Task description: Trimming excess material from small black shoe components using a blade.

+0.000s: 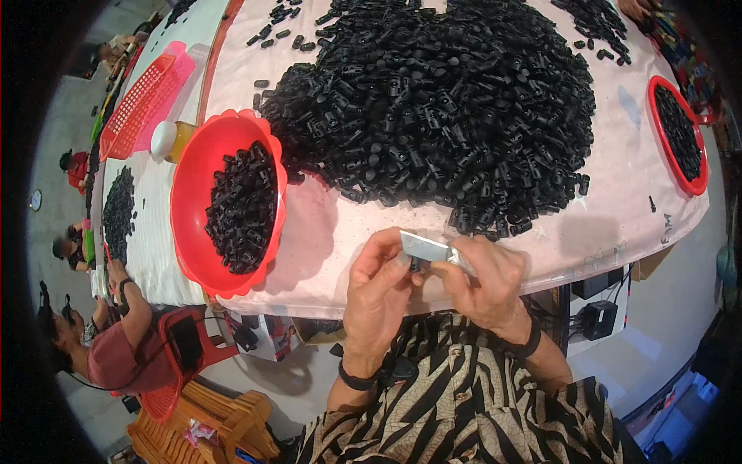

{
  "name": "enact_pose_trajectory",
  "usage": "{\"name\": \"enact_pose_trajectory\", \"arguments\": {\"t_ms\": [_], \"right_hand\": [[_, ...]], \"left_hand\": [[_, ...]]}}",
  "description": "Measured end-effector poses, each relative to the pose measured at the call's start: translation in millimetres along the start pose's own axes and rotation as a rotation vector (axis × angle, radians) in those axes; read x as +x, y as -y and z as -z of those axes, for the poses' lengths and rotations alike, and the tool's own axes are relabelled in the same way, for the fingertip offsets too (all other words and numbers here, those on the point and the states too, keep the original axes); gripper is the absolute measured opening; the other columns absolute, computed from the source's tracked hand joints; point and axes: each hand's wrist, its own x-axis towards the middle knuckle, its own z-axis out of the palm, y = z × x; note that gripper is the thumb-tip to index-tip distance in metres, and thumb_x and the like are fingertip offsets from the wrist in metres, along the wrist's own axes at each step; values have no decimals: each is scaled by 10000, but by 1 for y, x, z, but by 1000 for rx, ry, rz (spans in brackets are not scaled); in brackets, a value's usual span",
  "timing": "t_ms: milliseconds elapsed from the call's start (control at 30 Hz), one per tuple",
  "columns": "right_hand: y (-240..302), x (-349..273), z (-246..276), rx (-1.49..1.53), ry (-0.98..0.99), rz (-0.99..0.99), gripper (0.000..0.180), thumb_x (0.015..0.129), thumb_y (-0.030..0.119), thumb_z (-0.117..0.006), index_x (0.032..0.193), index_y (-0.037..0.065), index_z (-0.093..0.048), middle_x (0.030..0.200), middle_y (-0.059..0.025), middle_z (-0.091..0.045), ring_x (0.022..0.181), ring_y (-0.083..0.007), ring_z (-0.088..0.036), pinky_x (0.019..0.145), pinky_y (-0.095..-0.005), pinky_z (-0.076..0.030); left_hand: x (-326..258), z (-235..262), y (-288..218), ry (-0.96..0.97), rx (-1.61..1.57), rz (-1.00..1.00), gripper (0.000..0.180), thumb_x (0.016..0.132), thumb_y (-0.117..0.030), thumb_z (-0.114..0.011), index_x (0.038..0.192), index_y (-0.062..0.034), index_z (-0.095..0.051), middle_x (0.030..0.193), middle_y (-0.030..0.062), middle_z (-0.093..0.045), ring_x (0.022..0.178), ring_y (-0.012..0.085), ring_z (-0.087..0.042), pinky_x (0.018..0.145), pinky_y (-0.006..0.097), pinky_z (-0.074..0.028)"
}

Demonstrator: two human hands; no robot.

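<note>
The fingers [402, 259] of the left hand [376, 298] pinch a small black plastic piece [417, 264], mostly hidden, at the near table [325, 247] edge. The right hand [487, 282] closes its fingers around a flat silver metal blade [429, 249] laid against that piece. Beyond lies a large heap of black plastic pieces [440, 100]; a red scalloped plastic bowl [193, 224] holds more at the left.

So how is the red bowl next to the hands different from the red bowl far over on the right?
The near red bowl has a wavy scalloped rim; the right-hand red bowl has a smooth rim. The near bowl shows lots of bare red inside, with parts heaped to one side; the right-hand bowl looks nearly covered. The near bowl looks larger. Both sit on the table holding small black plastic parts.
</note>
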Motion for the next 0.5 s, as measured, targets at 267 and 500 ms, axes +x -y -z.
{"name": "enact_pose_trajectory", "arguments": {"t_ms": [267, 500], "right_hand": [[1, 0, 7, -12, 105, 73, 295, 802, 260, -718, 853, -8, -603, 586, -101, -550, 453, -197, -544, 401, -298, -417], [-2, -1, 2, 7, 64, 103, 306, 810, 277, -714, 858, -7, -609, 582, -92, -543, 443, -190, -530, 395, -301, -410]], "left_hand": [[3, 3, -4, 34, -40, 77, 284, 913, -45, -527, 1188, 26, -525, 949, 63, -584, 801, 128, -537, 757, 253, -458], [4, 6, -2, 55, -65, 47, 318, 882, -44, -567, 1189, 21, -517, 1038, 109, -598, 844, 120, -577, 723, 209, -474]]}}
